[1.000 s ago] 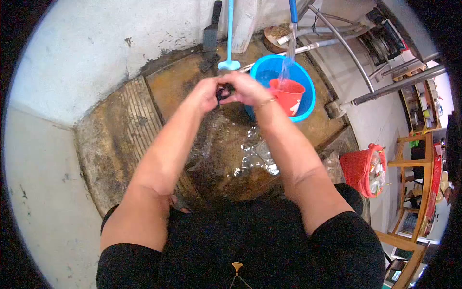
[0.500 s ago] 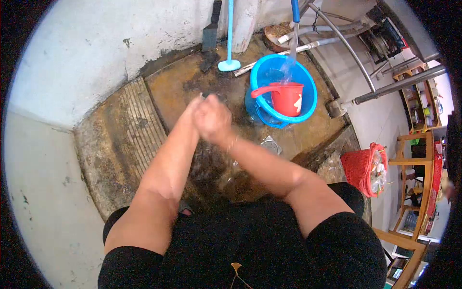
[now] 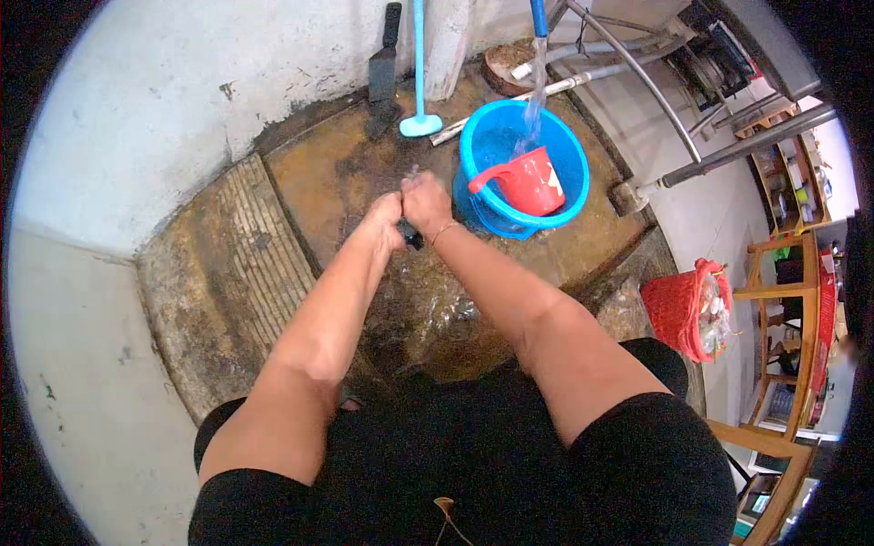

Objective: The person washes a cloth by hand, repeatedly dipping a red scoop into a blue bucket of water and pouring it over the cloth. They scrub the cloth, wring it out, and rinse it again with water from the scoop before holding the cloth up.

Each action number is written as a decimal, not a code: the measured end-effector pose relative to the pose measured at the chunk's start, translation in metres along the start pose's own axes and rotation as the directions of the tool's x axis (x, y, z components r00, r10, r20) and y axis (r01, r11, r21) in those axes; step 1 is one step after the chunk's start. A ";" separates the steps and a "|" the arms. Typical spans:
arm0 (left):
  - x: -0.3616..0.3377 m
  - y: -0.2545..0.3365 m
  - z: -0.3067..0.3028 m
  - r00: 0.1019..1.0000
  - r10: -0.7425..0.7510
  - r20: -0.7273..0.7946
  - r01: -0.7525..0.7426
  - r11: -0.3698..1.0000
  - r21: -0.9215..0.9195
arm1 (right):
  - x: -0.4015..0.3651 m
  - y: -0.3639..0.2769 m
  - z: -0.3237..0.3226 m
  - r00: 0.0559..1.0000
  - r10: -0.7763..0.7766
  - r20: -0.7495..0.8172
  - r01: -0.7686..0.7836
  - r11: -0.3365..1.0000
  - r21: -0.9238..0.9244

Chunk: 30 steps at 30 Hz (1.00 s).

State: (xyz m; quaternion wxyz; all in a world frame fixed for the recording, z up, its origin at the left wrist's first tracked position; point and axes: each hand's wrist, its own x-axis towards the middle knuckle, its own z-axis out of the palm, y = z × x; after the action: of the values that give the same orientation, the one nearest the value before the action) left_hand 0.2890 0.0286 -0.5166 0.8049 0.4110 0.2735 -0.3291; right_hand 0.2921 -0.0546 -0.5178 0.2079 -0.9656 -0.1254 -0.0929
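Note:
My left hand [image 3: 388, 218] and my right hand [image 3: 425, 202] are close together over the wet floor, left of the blue bucket. Both look curled, with a small dark thing [image 3: 412, 238] showing between them that I cannot make out. Which hand holds it is unclear. Water runs from a blue hose [image 3: 539, 18] into the blue bucket [image 3: 575, 150]. A red dipper [image 3: 533, 185] lies tilted in the bucket, its handle over the near left rim.
A light blue long-handled tool [image 3: 421, 125] and a dark flat scraper [image 3: 382, 73] lean by the wall. At the right are a red basket [image 3: 669, 309] with a plastic liner, metal pipes [image 3: 742, 150] and a wooden frame [image 3: 774, 291].
My hands have come slightly apart, showing the dark thing between them. The dipper has tipped over in the bucket. The whole view has shifted a little.

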 end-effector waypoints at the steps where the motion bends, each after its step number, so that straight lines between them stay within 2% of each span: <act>1: -0.005 -0.002 0.003 1.000 -0.007 -0.002 0.007 1.000 -0.005 | -0.004 -0.007 -0.005 0.974 0.218 -0.063 -0.210 0.971 0.115; 2: -0.008 -0.002 0.006 0.999 0.038 0.006 -0.037 0.997 -0.075 | -0.005 -0.011 -0.008 0.898 0.428 -0.103 -0.396 0.887 0.238; 3: -0.009 0.002 0.007 0.996 0.093 0.012 -0.091 0.986 -0.143 | 0.000 -0.002 -0.004 0.900 0.422 -0.105 -0.389 0.890 0.240; 4: -0.001 0.004 0.001 0.995 0.098 0.004 -0.096 0.985 -0.144 | 0.003 0.016 0.007 0.953 0.254 0.167 -0.293 0.913 0.283; 5: 0.012 0.004 -0.008 0.977 0.160 -0.143 -0.172 0.982 -0.077 | 0.003 0.024 0.015 0.908 0.052 0.416 -0.212 0.913 0.349; 6: 0.020 0.003 -0.014 0.934 0.224 -0.279 -0.233 0.972 0.001 | -0.010 0.000 -0.008 0.936 0.141 0.323 -0.258 0.899 0.354; 7: 0.008 0.009 -0.012 0.910 0.201 -0.363 -0.215 0.977 0.002 | -0.024 -0.034 -0.038 0.952 0.253 0.175 -0.306 0.831 0.464; 9: 0.013 0.003 -0.048 0.958 0.288 -0.010 -0.276 0.926 0.259 | -0.052 -0.077 -0.061 0.972 0.139 -0.190 -0.063 0.931 0.359; 10: 0.013 0.003 -0.044 0.957 0.290 -0.006 -0.278 0.925 0.260 | -0.054 -0.083 -0.067 0.971 0.139 -0.194 -0.062 0.932 0.358; 12: 0.014 0.001 -0.035 0.980 0.200 0.001 -0.199 0.976 0.093 | -0.057 -0.089 -0.074 0.981 0.039 -0.188 0.013 0.963 0.270; 13: 0.014 -0.005 -0.028 0.989 0.147 0.010 -0.147 0.989 0.006 | -0.049 -0.075 -0.070 0.982 0.046 -0.186 0.006 0.963 0.269; 15: 0.018 -0.011 -0.011 0.997 0.059 0.051 -0.050 0.986 -0.162 | -0.013 -0.027 -0.057 0.973 0.223 0.056 -0.230 0.940 0.254; 16: 0.004 -0.009 0.000 0.997 0.058 0.049 -0.050 0.986 -0.157 | -0.011 -0.023 -0.053 0.973 0.226 0.054 -0.232 0.938 0.258; 18: -0.039 -0.002 0.024 0.974 0.178 -0.137 -0.155 0.974 0.164 | -0.008 -0.018 -0.049 0.983 0.183 0.030 -0.186 0.958 0.216; 19: -0.040 -0.007 0.012 0.976 0.174 -0.135 -0.151 0.975 0.162 | -0.017 -0.028 -0.056 0.982 0.187 0.032 -0.189 0.959 0.212; 21: -0.031 -0.010 -0.021 0.932 0.347 0.109 -0.327 0.931 -0.164 | -0.041 -0.056 -0.068 0.998 -0.048 -0.047 0.061 0.949 0.309; 22: -0.025 -0.012 -0.024 0.934 0.342 0.106 -0.323 0.933 -0.161 | -0.046 -0.064 -0.073 0.996 -0.070 -0.051 0.081 0.963 0.256; 23: -0.017 -0.011 -0.024 0.967 0.253 0.039 -0.250 0.965 -0.078 | -0.045 -0.054 -0.061 0.997 -0.066 -0.047 0.076 0.963 0.258; 25: 0.007 -0.003 -0.019 0.990 0.100 -0.101 -0.092 0.993 0.077 | -0.021 -0.021 -0.032 0.998 0.000 -0.058 0.008 0.989 0.148; 26: 0.039 -0.017 -0.027 1.000 0.007 -0.022 -0.007 1.000 -0.001 | -0.010 -0.012 -0.049 0.984 0.132 0.117 -0.148 0.979 0.138; 27: -0.022 -0.007 0.018 0.987 0.037 -0.155 -0.035 0.999 0.012 | -0.004 -0.001 -0.040 0.975 0.194 0.109 -0.205 0.974 0.102; 29: -0.015 -0.005 0.009 0.988 0.072 -0.133 -0.072 0.997 0.007 | -0.007 -0.023 -0.063 0.965 0.186 0.185 -0.194 0.981 0.027; 30: -0.015 -0.006 -0.006 0.989 0.064 -0.135 -0.065 0.998 0.001 | -0.017 -0.024 -0.043 0.999 -0.047 0.029 0.044 0.995 0.091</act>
State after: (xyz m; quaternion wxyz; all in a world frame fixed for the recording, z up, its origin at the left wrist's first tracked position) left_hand 0.2741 0.0359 -0.5120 0.7955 0.4396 0.3146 -0.2739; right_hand 0.2635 -0.0555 -0.4746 0.2470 -0.9535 -0.1544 -0.0770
